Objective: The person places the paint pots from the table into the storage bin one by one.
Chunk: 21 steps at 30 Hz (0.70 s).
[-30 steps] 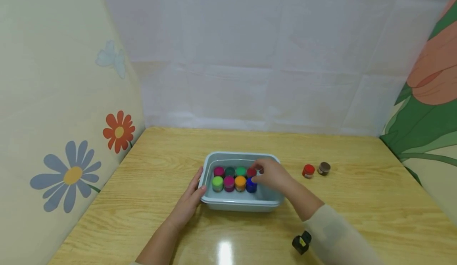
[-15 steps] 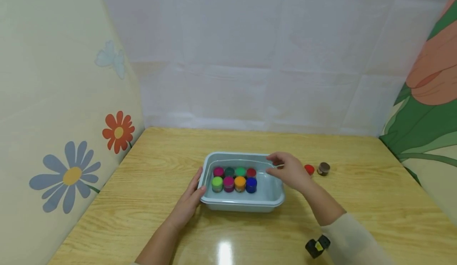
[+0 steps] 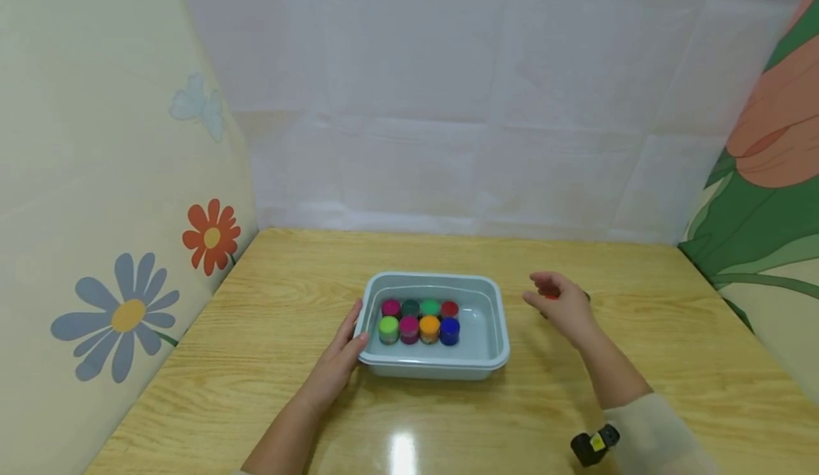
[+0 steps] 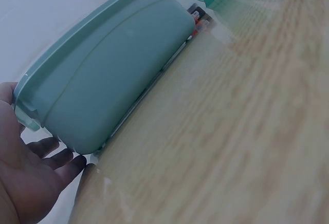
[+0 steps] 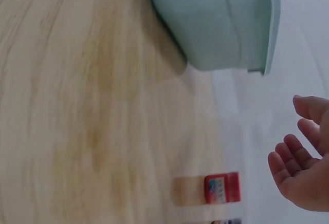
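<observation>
A pale blue-green plastic tub (image 3: 476, 370) stands on the table, with small paint jars in two rows toward its left side. The front row holds a lime-green jar (image 3: 389, 330), a magenta jar (image 3: 409, 330), an orange jar (image 3: 430, 329) and a blue jar (image 3: 450, 331). My left hand (image 3: 335, 365) holds the tub's left end, thumb at the rim and fingers against the outer wall. To the right of the tub, my right hand (image 3: 566, 311) hovers with loosely bent fingers, holding nothing. Below it stands a red paint jar (image 5: 222, 188), mostly hidden in the head view.
A dark brown jar (image 3: 586, 296) peeks out behind the right hand. The right wrist wears a black device (image 3: 595, 444). A white sheet (image 3: 409, 105) backs the wooden table (image 3: 320, 254), with flower-printed panels at both sides.
My right hand has let go inside the tub and moved right, out over the red jar. The jars in the tub stay put, and the left hand has not moved.
</observation>
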{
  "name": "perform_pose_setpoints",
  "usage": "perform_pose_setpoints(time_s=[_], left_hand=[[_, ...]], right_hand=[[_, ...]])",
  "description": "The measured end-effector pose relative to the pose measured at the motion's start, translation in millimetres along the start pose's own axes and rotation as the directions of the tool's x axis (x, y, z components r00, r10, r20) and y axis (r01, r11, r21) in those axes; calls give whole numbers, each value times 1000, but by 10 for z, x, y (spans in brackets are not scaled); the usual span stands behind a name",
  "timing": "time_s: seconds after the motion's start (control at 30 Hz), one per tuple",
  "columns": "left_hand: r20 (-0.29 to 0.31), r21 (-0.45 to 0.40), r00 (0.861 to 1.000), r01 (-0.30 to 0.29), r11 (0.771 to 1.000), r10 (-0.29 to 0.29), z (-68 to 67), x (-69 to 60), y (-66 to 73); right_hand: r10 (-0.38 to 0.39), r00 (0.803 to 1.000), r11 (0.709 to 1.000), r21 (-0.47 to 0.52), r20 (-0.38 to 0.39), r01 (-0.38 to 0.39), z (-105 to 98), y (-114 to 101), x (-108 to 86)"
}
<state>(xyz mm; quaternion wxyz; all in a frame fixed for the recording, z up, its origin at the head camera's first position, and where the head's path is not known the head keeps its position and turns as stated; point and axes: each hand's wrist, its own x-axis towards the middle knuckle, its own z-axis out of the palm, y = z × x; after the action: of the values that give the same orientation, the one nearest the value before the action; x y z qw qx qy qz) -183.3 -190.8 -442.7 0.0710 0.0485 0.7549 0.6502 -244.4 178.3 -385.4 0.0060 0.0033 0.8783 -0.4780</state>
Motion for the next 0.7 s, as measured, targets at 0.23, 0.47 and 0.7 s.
perform_pose_setpoints(time_s=[0.23,0.47,0.7], left_hand=[[4,0,1000,1,1000,-1,-4,3,0],[8,-1,1000,10,1000,-10,-14,12,-13],[4,-6,1000,9,1000,-9,-7,4,-7]], right_hand=[[55,998,998,42,-39,-54,-62,218,19],[108,993,993,57,-39,-106,-78,362,33],[145,989,988,65,-39,-142,-41,455,48]])
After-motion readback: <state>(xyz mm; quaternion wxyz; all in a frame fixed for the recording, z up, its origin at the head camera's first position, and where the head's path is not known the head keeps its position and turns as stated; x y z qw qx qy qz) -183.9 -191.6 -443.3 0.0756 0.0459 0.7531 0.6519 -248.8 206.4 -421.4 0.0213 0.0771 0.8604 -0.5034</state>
